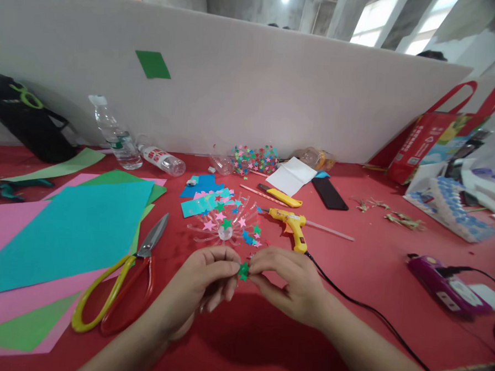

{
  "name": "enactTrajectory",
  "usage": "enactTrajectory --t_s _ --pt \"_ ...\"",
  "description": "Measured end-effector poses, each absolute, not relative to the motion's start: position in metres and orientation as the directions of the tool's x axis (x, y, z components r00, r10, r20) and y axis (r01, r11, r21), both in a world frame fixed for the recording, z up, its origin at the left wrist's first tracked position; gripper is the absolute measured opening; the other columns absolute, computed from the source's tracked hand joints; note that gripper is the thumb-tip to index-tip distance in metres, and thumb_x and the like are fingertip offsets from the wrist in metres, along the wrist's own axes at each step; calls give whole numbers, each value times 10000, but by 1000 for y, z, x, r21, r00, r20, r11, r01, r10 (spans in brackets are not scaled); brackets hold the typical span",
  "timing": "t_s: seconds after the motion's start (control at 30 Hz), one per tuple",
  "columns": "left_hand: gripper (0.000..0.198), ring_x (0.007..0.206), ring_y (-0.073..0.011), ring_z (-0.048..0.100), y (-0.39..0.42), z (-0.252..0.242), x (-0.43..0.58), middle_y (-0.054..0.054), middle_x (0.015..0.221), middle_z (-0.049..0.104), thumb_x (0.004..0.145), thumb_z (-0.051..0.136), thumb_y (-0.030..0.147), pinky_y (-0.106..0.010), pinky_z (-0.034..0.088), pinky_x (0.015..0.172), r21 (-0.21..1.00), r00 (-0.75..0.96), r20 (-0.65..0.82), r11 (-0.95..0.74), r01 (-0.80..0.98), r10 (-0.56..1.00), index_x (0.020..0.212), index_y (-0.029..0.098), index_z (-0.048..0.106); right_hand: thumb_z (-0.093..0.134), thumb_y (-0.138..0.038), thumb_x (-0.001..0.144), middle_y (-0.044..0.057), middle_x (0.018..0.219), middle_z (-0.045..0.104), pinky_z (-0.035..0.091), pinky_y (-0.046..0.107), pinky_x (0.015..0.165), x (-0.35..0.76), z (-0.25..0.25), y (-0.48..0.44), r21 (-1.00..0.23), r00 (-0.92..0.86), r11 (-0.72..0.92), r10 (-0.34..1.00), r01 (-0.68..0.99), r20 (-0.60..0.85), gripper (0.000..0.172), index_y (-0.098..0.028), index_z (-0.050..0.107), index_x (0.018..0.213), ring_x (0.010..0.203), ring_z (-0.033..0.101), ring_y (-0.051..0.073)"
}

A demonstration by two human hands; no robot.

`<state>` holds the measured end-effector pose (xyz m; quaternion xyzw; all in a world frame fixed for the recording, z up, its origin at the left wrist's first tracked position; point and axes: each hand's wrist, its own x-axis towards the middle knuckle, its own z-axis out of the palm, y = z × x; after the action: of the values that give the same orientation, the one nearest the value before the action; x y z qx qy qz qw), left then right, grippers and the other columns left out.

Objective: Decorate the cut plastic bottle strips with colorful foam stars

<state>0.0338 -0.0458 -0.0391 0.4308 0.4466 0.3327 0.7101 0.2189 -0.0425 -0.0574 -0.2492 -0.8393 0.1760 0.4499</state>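
Observation:
A small green paper star (243,271) is pinched between my two hands, over the front of the red table. My left hand (209,275) grips its left edge with thumb and forefinger. On the opposite edge, the fingertips of my right hand (288,279) are closed. Just beyond lies a clear plastic piece cut into spreading strips (225,233), with green, pink and blue stars on it. Loose stars (251,239) lie at its right side. A yellow glue gun (291,224) rests on the table beyond my right hand.
Large scissors (144,252) and coloured paper sheets (75,221) lie at left. Behind are bottles (161,158), a star-covered clear container (255,159), a yellow cutter (284,197) and a black phone (329,193). A purple power strip (445,287) sits right; the glue gun's cord (361,306) crosses the table.

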Motion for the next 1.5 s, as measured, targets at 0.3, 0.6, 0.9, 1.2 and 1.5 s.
enactTrajectory --t_s 0.3,0.6,0.9,1.2,1.5 --pt "196 268 -7 266 -47 -36 33 48 404 544 735 632 350 -127 131 296 889 349 -405 453 -66 845 712 162 582 501 -121 894 33 760 671 502 245 620 220 -52 -46 -263 -537 883 449 389 714 103 -175 586 919 660 614 122" --pt "194 275 -5 296 -49 -41 32 38 420 547 752 627 331 -123 143 299 864 385 -426 495 -96 819 676 159 579 537 -113 890 57 855 707 555 249 730 219 -55 -45 -299 -462 861 480 412 746 131 -167 593 995 822 673 147" --pt "165 276 -12 239 -50 -36 33 48 392 506 734 615 330 -133 138 295 822 460 -426 546 -164 779 681 175 597 607 -191 879 11 745 682 531 222 636 214 -48 -45 -786 -412 599 761 150 501 20 -186 615 861 661 651 108" --pt "305 376 -94 398 -47 -43 22 86 436 458 782 604 310 -196 307 421 842 81 139 -161 515 987 1081 276 654 519 -220 933 0 724 664 394 220 578 228 -11 -16 -370 -634 746 666 554 393 120 -183 610 864 619 586 109" --pt "278 353 -87 358 -41 -59 31 90 427 430 771 577 243 -199 233 385 762 136 204 -245 599 969 1029 264 680 462 -221 953 -8 669 640 343 245 559 220 -27 -3 -189 -752 852 521 489 404 192 -179 625 861 547 509 110"
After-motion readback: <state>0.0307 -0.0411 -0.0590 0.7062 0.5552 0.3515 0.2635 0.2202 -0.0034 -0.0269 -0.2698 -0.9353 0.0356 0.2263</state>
